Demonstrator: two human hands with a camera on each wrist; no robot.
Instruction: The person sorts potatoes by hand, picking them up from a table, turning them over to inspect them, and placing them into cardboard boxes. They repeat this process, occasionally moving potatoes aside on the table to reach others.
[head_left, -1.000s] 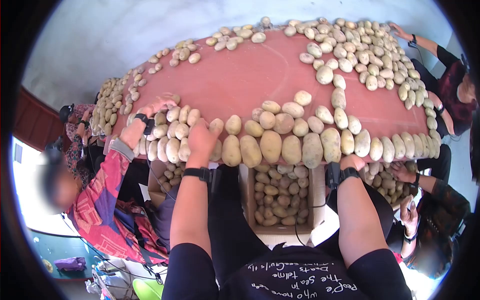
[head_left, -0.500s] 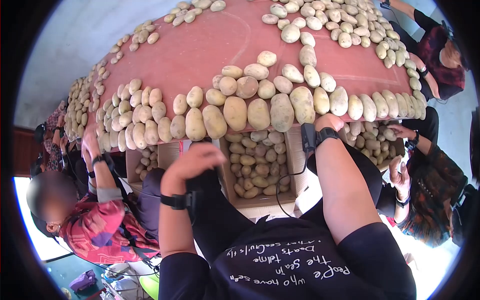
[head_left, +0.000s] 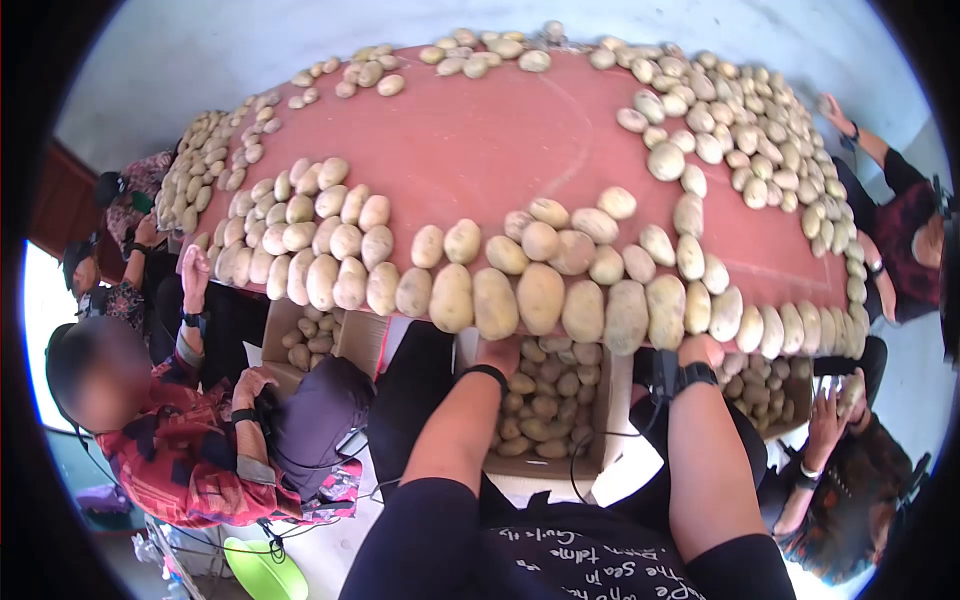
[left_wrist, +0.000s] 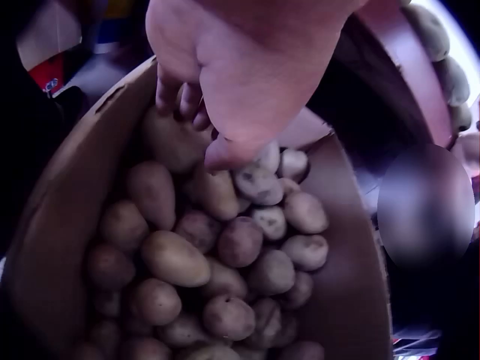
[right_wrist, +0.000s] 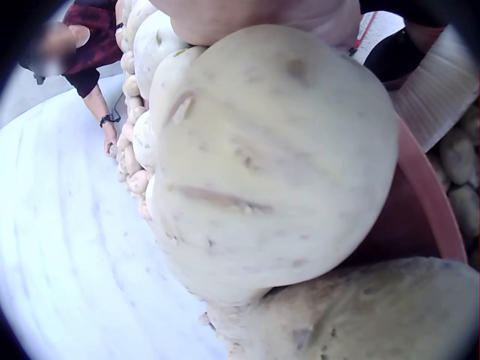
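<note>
Below the table edge, my left hand (head_left: 497,352) reaches into a cardboard box (head_left: 607,405) of potatoes. In the left wrist view the left hand (left_wrist: 240,75) hangs over them, fingers pointing down, beside a large potato (left_wrist: 174,142); no grip on it shows. My right hand (head_left: 702,350) is at the red table's (head_left: 470,140) near edge, against the row of large potatoes (head_left: 665,305). The right wrist view shows part of the right hand (right_wrist: 262,19) touching or just behind a big scarred potato (right_wrist: 277,165); its fingers are hidden.
Smaller potatoes (head_left: 575,250) lie behind the row, with a large pile (head_left: 740,120) at the back right. More potato boxes stand below the table at left (head_left: 285,375) and right (head_left: 800,385). Several people sit around it. A green basin (head_left: 265,575) is at lower left.
My left hand has moved from the row, back and down into the box. My right hand stays at the edge. The person at left has drawn their hands back from the potatoes.
</note>
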